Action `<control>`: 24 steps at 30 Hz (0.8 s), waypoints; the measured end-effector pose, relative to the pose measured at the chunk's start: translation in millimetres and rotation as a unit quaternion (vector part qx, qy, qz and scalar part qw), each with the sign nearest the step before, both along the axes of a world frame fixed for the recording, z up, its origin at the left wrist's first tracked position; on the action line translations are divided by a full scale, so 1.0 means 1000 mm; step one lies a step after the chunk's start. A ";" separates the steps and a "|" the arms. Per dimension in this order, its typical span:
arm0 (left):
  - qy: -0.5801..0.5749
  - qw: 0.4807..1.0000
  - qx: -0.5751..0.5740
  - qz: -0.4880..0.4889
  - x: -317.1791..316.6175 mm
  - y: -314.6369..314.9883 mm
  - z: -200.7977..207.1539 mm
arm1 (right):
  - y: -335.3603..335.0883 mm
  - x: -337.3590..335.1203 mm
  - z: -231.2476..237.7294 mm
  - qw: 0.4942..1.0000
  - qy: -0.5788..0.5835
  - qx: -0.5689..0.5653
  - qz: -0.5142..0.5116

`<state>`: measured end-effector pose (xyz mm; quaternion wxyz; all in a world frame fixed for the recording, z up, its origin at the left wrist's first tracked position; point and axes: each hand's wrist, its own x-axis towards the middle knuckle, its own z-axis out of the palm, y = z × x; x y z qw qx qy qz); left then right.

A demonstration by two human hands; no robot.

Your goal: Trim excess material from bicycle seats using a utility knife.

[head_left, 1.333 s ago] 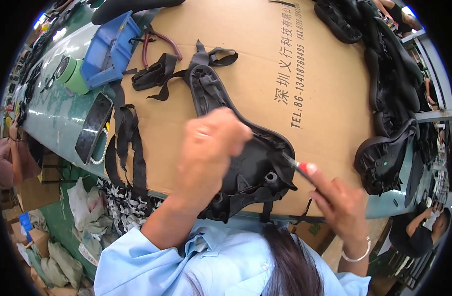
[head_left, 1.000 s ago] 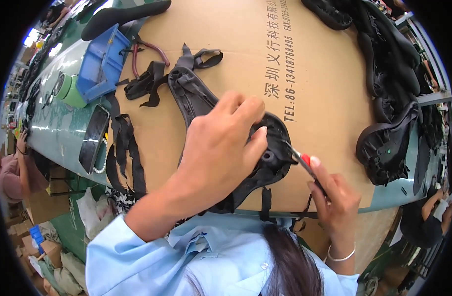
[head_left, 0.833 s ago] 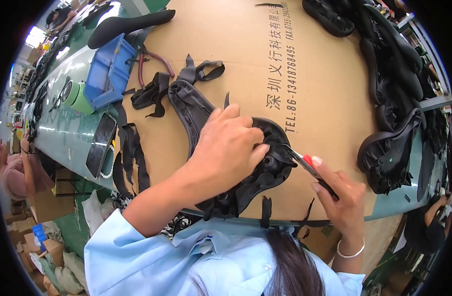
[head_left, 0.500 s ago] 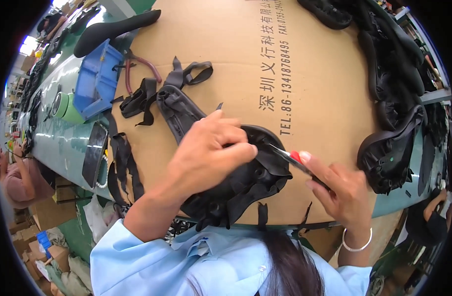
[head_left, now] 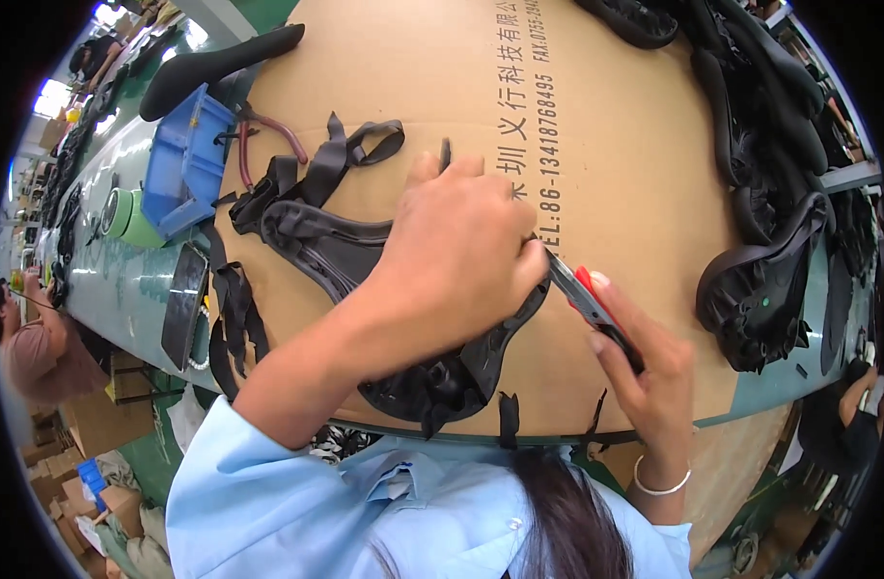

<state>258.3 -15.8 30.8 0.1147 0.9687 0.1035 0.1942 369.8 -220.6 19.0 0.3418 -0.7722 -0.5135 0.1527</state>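
Observation:
A black bicycle saddle lies underside up on the cardboard sheet, its soft cover puckered at the wide end. Over its middle, my left hand is closed on a black cover strip, whose tip sticks up past the knuckles. My right hand grips a red and black utility knife. The blade points up and left, and its tip reaches the fingers of the left hand. Where the blade meets the cover is hidden behind that hand.
Black offcut strips lie left of the saddle, near red-handled pliers. Beyond stand a blue bin, a green tape roll and a finished-looking saddle. More black saddles line the right side. A person sits far left.
The saddle has turned, its narrow end swinging left. My left hand has moved up and right, pulling the strip. The knife has shifted slightly up and stays by the left fingers.

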 end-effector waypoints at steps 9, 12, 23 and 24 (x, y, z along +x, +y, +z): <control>-0.389 0.624 -0.666 -0.126 0.030 0.008 -0.004 | -0.010 -0.060 -0.005 0.972 0.202 -0.008 -0.121; -0.433 0.446 -0.757 -0.199 0.022 0.031 0.010 | -0.021 -0.055 0.013 0.988 0.115 -0.028 -0.096; -0.137 0.983 0.029 -0.120 -0.001 0.026 -0.030 | 0.012 0.001 0.029 0.996 0.046 -0.080 0.007; -0.140 0.983 0.029 -0.119 0.001 0.026 -0.032 | 0.008 0.003 0.025 0.996 0.043 -0.081 0.007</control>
